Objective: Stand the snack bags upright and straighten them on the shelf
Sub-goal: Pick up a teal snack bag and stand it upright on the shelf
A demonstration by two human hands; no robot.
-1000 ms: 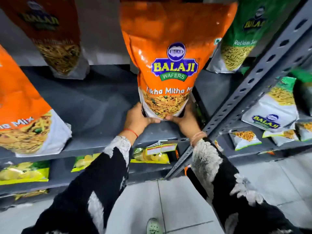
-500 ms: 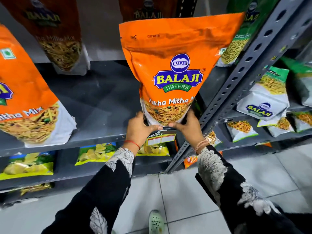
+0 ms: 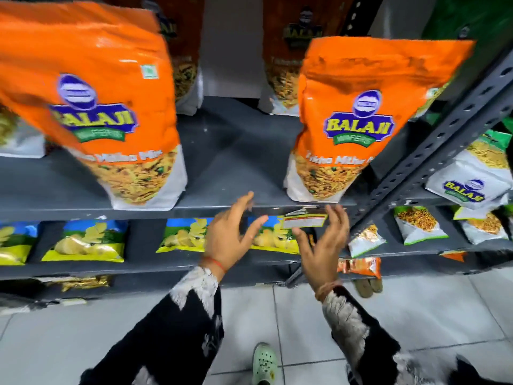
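Right orange bag (image 3: 361,120) stands upright on the shelf (image 3: 236,162); left orange bag (image 3: 105,107) leans, unstraightened; left hand (image 3: 230,240) and right hand (image 3: 322,245) are spread wide, holding nothing.

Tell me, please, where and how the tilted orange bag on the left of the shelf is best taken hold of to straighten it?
Probably by its lower corners, from the front, one open hand each side. The left orange bag stands on its white base at the shelf edge but leans leftward; its wide, floppy top would buckle. Left hand and right hand are both free.
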